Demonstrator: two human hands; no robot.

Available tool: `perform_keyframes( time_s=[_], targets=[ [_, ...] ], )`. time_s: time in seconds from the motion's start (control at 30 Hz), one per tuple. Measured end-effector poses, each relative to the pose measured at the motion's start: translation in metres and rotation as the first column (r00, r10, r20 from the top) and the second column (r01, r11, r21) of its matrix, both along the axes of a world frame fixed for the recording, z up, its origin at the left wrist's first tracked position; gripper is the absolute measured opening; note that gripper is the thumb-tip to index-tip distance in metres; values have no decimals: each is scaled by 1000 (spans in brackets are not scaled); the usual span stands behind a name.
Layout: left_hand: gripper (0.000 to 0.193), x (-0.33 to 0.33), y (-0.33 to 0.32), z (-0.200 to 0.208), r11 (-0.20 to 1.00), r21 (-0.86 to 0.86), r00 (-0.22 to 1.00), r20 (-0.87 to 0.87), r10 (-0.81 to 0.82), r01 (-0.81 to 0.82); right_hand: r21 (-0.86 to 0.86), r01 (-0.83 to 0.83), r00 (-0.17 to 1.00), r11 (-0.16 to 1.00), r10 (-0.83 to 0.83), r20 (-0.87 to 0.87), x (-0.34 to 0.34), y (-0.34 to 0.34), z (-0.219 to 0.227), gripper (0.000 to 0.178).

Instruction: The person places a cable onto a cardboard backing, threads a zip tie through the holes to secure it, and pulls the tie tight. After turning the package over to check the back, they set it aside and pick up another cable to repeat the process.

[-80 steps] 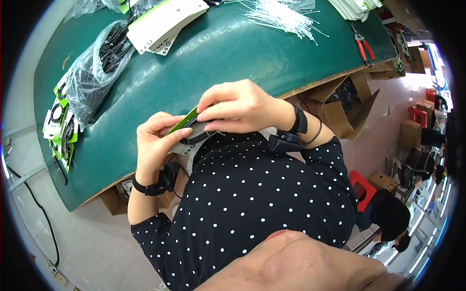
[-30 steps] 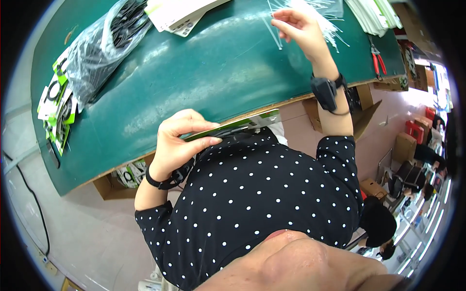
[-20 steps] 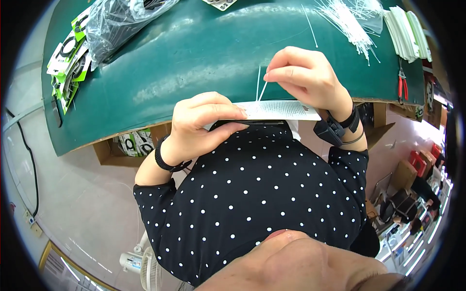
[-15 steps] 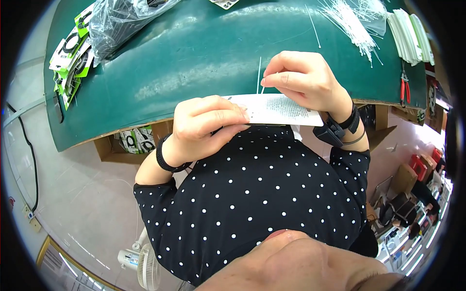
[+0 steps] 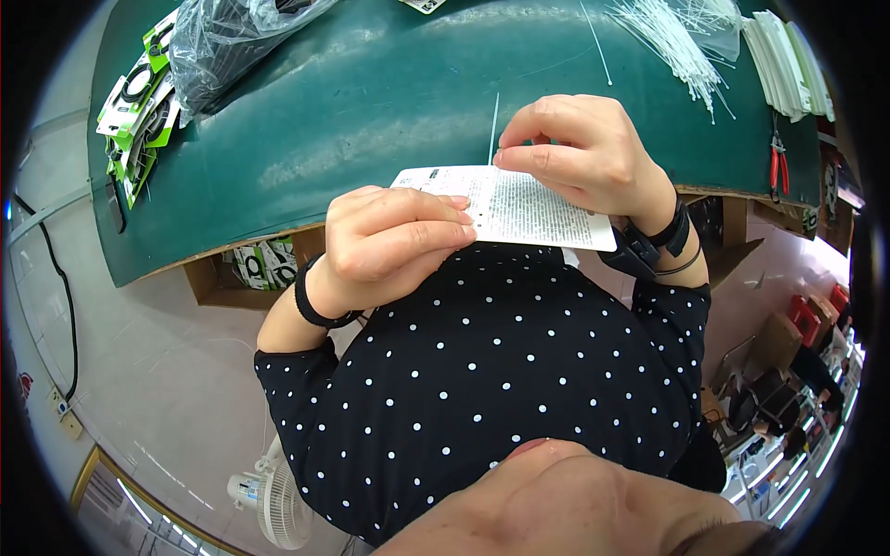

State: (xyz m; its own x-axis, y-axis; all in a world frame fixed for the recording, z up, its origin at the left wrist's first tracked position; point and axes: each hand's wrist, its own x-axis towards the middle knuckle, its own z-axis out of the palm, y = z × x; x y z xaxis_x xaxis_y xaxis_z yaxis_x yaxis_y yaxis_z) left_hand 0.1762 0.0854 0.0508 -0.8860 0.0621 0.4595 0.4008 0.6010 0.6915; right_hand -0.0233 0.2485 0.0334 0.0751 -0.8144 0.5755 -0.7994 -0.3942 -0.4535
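Head view: my left hand [image 5: 394,236] clamped the printed card [image 5: 538,208] at one o'clock; my right hand [image 5: 593,148], finger and thumb nearly closed, met the white tie [image 5: 495,125] at its twelve-o'clock edge, hold unclear. The step seemed threading; the next called for a firm pinch.

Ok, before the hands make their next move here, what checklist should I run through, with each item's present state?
1. Left hand has a grip on the printed backing card: ok, fingers across its left part.
2. White zip tie has a free length beyond the card's far edge: ok.
3. Right hand has a grip on the tie: cannot tell; its fingertips are right beside it.
4. Tie properly through the card: cannot tell, the underside is hidden.
5. Spare zip ties available: ok, piled on the green tabletop.
6. Red-handled pliers away from both hands: ok, at the table's right.
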Motion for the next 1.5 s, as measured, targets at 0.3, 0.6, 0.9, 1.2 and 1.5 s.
perform_keyframes(
  time_s=[0.3,0.6,0.9,1.2,1.5],
  targets=[
    [20,-3,1,-2,1000,22,1000,-4,3,-3,-25,-28,1000,999,28,4,1,-1,1,20],
    [23,-13,-7,-6,959,280,981,169,-93,43,-7,-150,964,989,148,223,6,-5,-5,12],
    [25,-13,-8,-21,436,824,831,497,-250,-362,468,-456,471,757,-241,849,-5,-1,-46,22],
    [29,-21,-12,-26,295,826,781,556,-284,-481,208,-308,515,928,-21,857,-11,16,-112,47],
    [23,-8,-9,0,781,396,868,100,486,-483,157,347,62,925,-189,980,-24,8,-44,23]
  ],
)
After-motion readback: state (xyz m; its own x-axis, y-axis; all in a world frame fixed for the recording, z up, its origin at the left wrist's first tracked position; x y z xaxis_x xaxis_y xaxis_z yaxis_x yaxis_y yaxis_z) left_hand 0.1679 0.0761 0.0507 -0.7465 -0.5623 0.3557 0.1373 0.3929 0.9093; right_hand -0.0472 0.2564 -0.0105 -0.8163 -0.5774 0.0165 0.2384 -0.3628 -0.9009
